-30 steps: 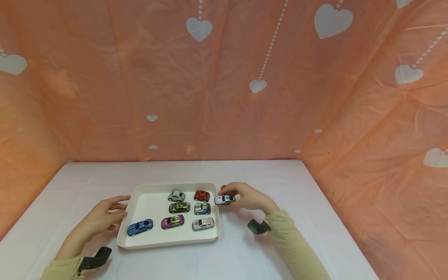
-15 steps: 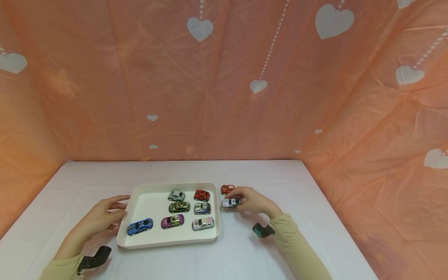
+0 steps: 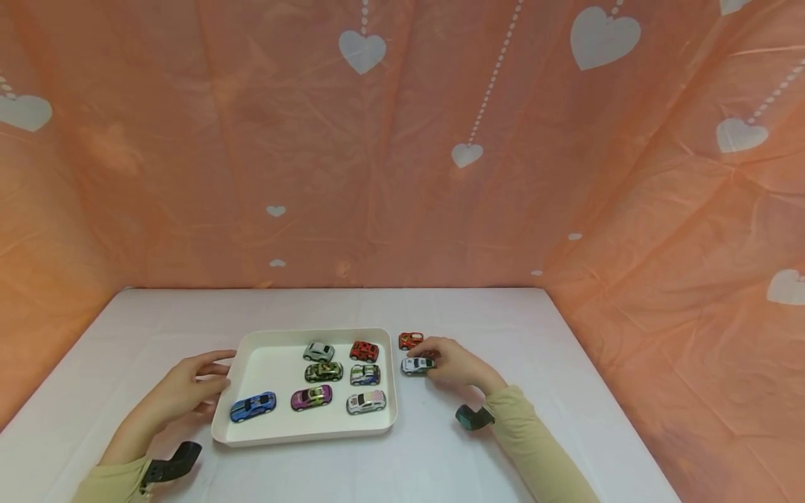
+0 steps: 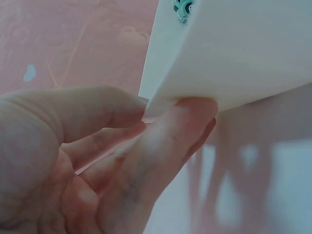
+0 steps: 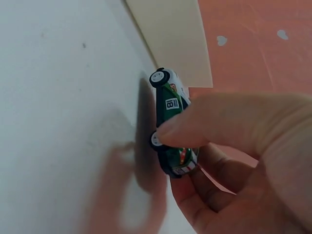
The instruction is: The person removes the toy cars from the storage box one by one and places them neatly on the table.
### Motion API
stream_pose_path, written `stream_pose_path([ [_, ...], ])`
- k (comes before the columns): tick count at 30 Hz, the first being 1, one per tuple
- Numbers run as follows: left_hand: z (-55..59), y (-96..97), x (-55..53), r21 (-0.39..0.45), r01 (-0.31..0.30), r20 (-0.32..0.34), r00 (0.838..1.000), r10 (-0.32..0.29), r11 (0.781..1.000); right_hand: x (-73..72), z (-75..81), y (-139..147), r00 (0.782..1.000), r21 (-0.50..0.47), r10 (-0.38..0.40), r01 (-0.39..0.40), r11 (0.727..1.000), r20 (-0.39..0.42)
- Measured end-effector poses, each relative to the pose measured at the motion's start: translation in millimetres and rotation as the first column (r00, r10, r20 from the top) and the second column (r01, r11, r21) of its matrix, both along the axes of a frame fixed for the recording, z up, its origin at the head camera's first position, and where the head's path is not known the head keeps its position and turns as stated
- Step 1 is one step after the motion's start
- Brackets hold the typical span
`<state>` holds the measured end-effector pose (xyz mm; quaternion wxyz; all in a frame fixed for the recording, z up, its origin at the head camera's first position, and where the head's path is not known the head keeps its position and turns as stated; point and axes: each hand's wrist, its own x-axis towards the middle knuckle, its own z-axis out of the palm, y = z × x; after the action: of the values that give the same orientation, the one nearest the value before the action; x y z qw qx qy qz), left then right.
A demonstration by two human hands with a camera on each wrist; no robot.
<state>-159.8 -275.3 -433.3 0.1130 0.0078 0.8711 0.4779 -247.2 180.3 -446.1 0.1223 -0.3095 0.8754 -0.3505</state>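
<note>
My right hand (image 3: 455,363) pinches a white and green toy car (image 3: 418,366) between thumb and fingers, just right of the tray. In the right wrist view, the toy car (image 5: 171,114) shows a number on its green side, and the thumb lies across it near one wheel. On the table behind that hand is a red toy car (image 3: 411,341). At the other end, my left hand (image 3: 182,385) touches the outer left wall of the white tray (image 3: 264,439). The left wrist view shows fingertips (image 4: 197,106) against the tray wall, the fingers only slightly bent.
Several toy cars stand in the tray: a blue car (image 3: 253,406) at front left, a purple car (image 3: 311,397), a camouflage car (image 3: 323,372), a grey car (image 3: 318,351) and others in the right column. Orange cloth (image 3: 402,230) with hearts hangs behind the white table (image 3: 490,314).
The right hand has moved the white and green car right, away from the tray's rim, uncovering the red car behind. The left hand has stayed at the tray.
</note>
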Motion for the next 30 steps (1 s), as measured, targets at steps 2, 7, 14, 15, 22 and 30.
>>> stream_pose_path([
  [2, 0.6, 0.5, 0.0, -0.001, 0.003, -0.004, 1.000, -0.003, 1.000, 0.2, -0.8, -0.3, 1.000, 0.001, -0.010, 0.010, 1.000, 0.011],
  [7, 0.6, 0.7, -0.5, -0.002, 0.006, -0.011, 1.000, -0.006, 1.000, 0.4, -0.6, -2.0, 1.000, 0.017, -0.008, 0.008, 1.000, -0.003],
  [14, 1.8, 1.3, -1.0, -0.004, -0.003, -0.005, 1.000, 0.003, 1.000, -2.0, -2.0, -3.4, 0.999, 0.018, 0.013, -0.013, 1.000, -0.037],
  [15, 2.2, 1.4, -1.1, -0.006, -0.005, -0.003, 1.000, 0.005, 1.000, -2.4, -2.7, -3.4, 0.999, 0.017, 0.014, -0.014, 1.000, -0.042],
  [22, 1.6, 1.3, -0.7, -0.008, -0.004, -0.002, 1.000, 0.004, 1.000, -2.8, -5.7, -3.3, 0.999, 0.019, -0.014, 0.015, 1.000, -0.029],
  [30, -0.2, 0.0, -0.1, -0.009, -0.006, 0.006, 1.000, 0.006, 1.000, -0.8, -4.8, -2.9, 0.999, 0.008, -0.033, 0.033, 0.999, 0.002],
])
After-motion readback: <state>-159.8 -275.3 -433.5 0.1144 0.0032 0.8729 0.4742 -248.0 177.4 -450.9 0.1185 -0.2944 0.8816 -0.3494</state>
